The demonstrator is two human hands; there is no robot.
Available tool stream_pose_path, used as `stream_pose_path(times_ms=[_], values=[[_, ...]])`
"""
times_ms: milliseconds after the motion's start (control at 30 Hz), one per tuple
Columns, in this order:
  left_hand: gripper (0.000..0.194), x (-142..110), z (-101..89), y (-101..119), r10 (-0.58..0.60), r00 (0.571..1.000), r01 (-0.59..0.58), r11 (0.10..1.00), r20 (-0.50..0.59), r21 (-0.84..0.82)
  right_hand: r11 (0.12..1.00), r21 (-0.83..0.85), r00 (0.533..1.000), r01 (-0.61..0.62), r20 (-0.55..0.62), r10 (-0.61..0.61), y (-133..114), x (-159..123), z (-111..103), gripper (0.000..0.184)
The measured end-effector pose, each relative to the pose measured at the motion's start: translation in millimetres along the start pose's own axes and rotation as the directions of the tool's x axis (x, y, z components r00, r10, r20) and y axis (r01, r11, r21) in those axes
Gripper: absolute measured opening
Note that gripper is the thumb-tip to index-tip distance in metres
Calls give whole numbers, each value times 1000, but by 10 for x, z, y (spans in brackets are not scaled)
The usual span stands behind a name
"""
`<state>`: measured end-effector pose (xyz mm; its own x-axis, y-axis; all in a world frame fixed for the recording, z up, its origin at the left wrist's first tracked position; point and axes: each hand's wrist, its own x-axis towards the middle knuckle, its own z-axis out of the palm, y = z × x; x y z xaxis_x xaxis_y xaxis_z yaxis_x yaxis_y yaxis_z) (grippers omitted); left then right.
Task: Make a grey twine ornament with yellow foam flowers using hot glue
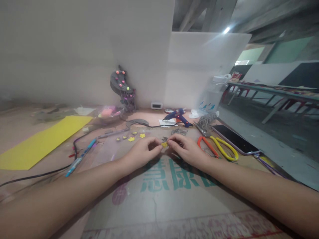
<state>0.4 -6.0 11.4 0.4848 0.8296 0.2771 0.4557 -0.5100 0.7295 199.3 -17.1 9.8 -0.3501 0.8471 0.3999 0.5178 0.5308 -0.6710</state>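
Observation:
Between my fingertips, over the middle of the table, is a small yellow flower (164,144). My left hand (145,151) pinches it from the left with thumb and forefinger. From the right, my right hand (185,149) pinches at its other edge. Just beyond my left hand lie two yellow flower cutouts (131,139) and several smaller yellow pieces (125,137). A tangle of grey cord (178,132) rests behind my right hand. Scissors with one orange and one yellow handle (224,148) lie to the right of that hand.
A blue glue gun (176,114) stands at the back on white paper. Yellow sheet (47,142), blue pen (81,157) and black cable (37,176) lie left. At right are a phone (235,139), a ball of grey cord (208,122) and a bottle (215,93).

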Motion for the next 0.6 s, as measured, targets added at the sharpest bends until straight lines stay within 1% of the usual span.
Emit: stream_pose_path(times_ms=[67, 100, 167, 200, 233, 300, 333, 400, 467, 533, 600], values=[[19, 2, 2, -3, -16, 1000, 16, 1000, -6, -8, 998, -55, 999, 27, -28, -28, -23, 38, -96, 18], [18, 3, 3, -6, -28, 1000, 28, 999, -7, -16, 991, -122, 997, 51, -45, -57, -26, 70, -171, 16], [18, 2, 4, -13, -46, 999, 45, 998, -1, -40, 951, -292, 991, 103, -51, -122, 3, 156, -356, 15], [18, 3, 4, -18, -52, 999, 52, 997, 4, -49, 923, -360, 986, 134, -49, -162, 41, 205, -455, 15], [18, 3, 4, -23, -56, 998, 57, 997, 7, -55, 902, -409, 983, 138, -53, -175, 94, 252, -548, 16], [18, 7, 5, -33, -63, 998, 63, 996, 1, -58, 884, -456, 989, 103, -44, -138, 241, 333, -697, 18], [18, 9, 6, -37, -67, 998, 67, 996, -3, -62, 873, -478, 994, 96, -6, -112, 325, 361, -746, 18], [18, 11, 9, -39, -78, 997, 77, 994, -7, -74, 848, -526, 998, 69, 45, -54, 488, 393, -795, 20], [17, 9, 11, -35, -98, 995, 97, 991, -1, -94, 825, -563, 998, 51, 59, -22, 607, 400, -802, 25], [17, 2, 12, -28, -111, 994, 112, 987, 11, -112, 814, -579, 997, 52, 70, -13, 651, 398, -808, 30], [17, -4, 11, -22, -117, 993, 119, 985, 21, -123, 825, -562, 994, 59, 112, 6, 608, 392, -842, 29]])
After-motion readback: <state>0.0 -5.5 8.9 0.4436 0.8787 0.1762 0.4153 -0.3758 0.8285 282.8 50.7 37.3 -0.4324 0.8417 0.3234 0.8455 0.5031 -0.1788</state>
